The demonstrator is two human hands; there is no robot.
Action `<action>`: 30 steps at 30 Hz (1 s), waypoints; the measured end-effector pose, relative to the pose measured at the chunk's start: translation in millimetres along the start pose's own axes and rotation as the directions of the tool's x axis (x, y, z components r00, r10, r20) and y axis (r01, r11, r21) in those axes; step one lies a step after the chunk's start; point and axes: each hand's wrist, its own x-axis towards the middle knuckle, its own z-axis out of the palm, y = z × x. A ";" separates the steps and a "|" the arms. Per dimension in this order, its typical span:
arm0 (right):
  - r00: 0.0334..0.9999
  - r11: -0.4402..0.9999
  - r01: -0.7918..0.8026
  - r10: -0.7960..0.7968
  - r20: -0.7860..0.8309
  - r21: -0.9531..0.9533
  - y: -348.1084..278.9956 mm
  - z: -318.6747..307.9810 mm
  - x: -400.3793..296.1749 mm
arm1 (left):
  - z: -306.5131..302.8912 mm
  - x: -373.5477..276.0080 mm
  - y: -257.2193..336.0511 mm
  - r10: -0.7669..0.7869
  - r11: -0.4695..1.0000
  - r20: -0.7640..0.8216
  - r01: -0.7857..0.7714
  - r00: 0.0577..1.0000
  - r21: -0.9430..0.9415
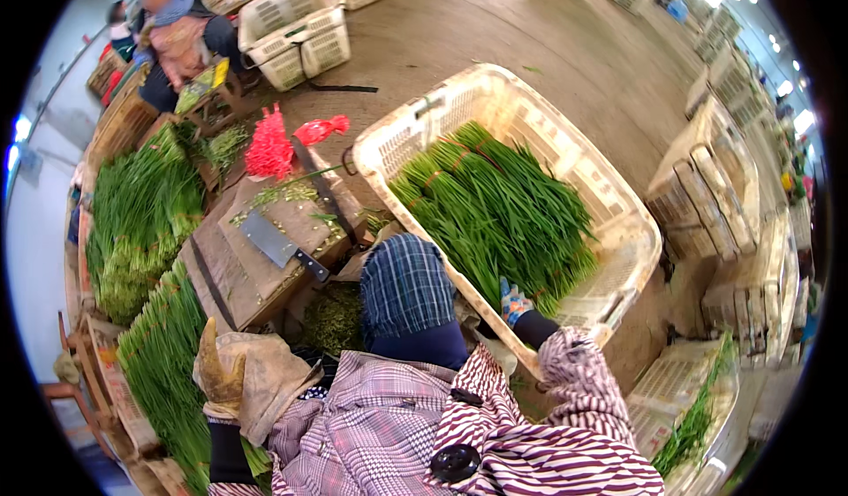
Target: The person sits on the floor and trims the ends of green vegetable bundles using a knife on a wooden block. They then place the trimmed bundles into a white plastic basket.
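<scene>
My right hand (514, 302), in a patterned glove, lies against the green leaves inside a large off-white plastic crate (409, 212). Whether its fingers grip any leaves is hidden. Several banded bundles of long green leafy vegetables, probably garlic chives (497, 211), fill part of that crate. On the other side, my left hand (222, 371) wears a stained yellowish glove, its thumb and a finger apart with nothing visible between them. It is beside a stack of green bundles (165, 357). A cleaver (281, 244) with a black handle rests on a cardboard-covered block (228, 257) ahead of my left hand.
Red plastic ties (270, 143) lie beyond the block. More green bundles (146, 211) are piled at the left. A co-worker (179, 39) sits at the upper left near an off-white crate (298, 42). Stacked crates (709, 184) line the right side, on the concrete floor (450, 25).
</scene>
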 end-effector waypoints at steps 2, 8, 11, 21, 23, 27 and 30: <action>0.999 0.998 0.034 -0.034 0.018 -0.046 -11.2 -2.4 8.2 | -12.3 -19.3 -14.4 -0.057 0.992 -0.002 0.057 0.998 0.113; 0.999 0.978 0.033 -0.036 -0.012 -0.204 -1.1 -20.0 -6.4 | -42.4 -90.1 -90.4 -0.430 0.902 -0.304 0.419 0.850 -0.105; 0.997 0.976 0.017 -0.033 -0.070 -0.217 -1.1 -42.4 -3.9 | -35.1 -153.5 -141.1 -0.749 0.657 -0.346 0.699 0.565 -0.281; 0.899 0.707 0.407 -0.198 -0.391 0.579 -29.4 -133.5 90.2 | -6.6 -430.6 -161.3 -0.974 -0.177 0.085 0.936 -0.212 0.304; 0.874 0.715 0.412 -0.133 -0.468 0.565 -54.3 -139.1 88.1 | 5.9 -465.9 -145.6 -0.961 -0.193 0.107 0.896 -0.255 0.400; 0.858 0.746 0.379 -0.062 -0.509 0.547 -84.6 -142.9 74.4 | 42.6 -527.4 -109.4 -0.943 -0.329 -0.047 0.944 -0.330 -0.016; 0.867 0.771 0.346 -0.046 -0.495 0.535 -109.0 -142.5 74.6 | 74.8 -572.7 -84.7 -0.969 -0.155 -0.192 0.988 -0.157 -0.026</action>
